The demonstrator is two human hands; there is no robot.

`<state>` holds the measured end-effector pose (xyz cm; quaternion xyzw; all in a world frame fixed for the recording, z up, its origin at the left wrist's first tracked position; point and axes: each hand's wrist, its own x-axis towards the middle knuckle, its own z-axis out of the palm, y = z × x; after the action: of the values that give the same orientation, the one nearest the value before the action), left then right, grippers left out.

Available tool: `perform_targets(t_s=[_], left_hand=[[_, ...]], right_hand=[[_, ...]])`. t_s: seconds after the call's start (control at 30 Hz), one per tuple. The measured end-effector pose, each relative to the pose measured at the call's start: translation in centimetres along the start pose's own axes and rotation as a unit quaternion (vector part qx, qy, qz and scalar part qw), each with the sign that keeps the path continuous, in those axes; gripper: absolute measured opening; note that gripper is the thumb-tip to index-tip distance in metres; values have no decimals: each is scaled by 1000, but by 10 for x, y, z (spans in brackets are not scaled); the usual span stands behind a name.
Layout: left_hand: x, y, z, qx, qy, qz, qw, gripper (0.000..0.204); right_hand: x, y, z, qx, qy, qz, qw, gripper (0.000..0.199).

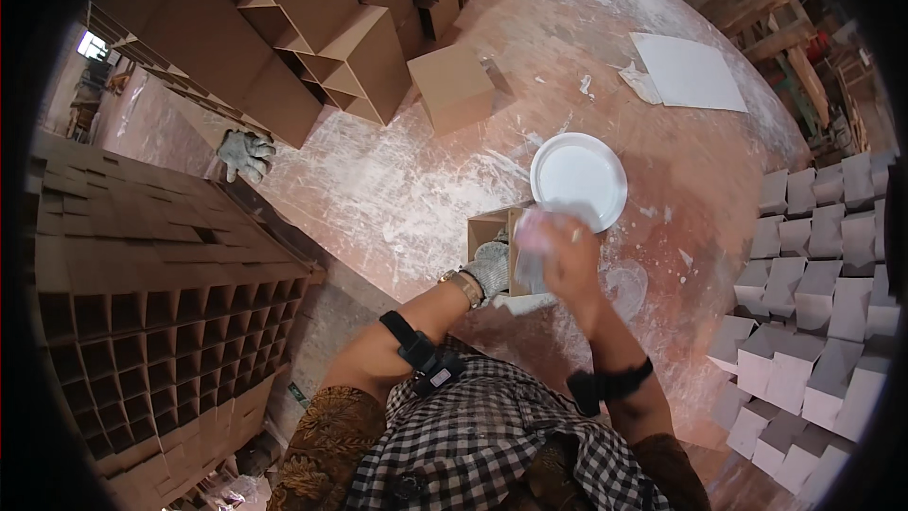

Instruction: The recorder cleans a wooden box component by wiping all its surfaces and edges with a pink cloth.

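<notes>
My left hand (489, 268), in a grey knitted glove, grips a small brown cardboard box (486, 230) with an open compartment; part of its fingers are hidden inside or behind the box wall. My bare right hand (573, 260) is at the box's right side, closed round a pinkish thing (537, 233) smeared by motion, its kind unclear. Under the hands a whitish edge (522, 304) shows, perhaps a sheet or a box side. Just beyond my right hand lies a round white plastic basin (579, 170) with pale contents.
Brown cardboard boxes (303, 0) are stacked at far left, with a single box (451, 85) beside them. A stack of divided boxes (170, 322) stands left, a grey glove (246, 153) behind it. White-covered boxes (794, 293) fill the right. A white sheet (690, 73) lies on the floor.
</notes>
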<state>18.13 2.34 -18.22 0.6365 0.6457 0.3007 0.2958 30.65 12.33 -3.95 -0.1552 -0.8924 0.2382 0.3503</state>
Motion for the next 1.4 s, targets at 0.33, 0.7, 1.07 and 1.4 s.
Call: perform_targets(t_s=[0.33, 0.7, 1.07, 1.4], left_hand=[[10, 3, 10, -177, -54, -117, 976, 41], [12, 45, -33, 76, -90, -70, 991, 37], [2, -11, 21, 12, -46, -54, 997, 39], [-24, -68, 45, -1, -128, -10, 992, 59]], right_hand=[[17, 20, 2, -27, -11, 23, 999, 44], [15, 4, -3, 32, -49, -46, 997, 36], [-31, -20, -19, 64, -137, -61, 987, 37], [-30, -44, -18, 36, -122, -94, 987, 33]])
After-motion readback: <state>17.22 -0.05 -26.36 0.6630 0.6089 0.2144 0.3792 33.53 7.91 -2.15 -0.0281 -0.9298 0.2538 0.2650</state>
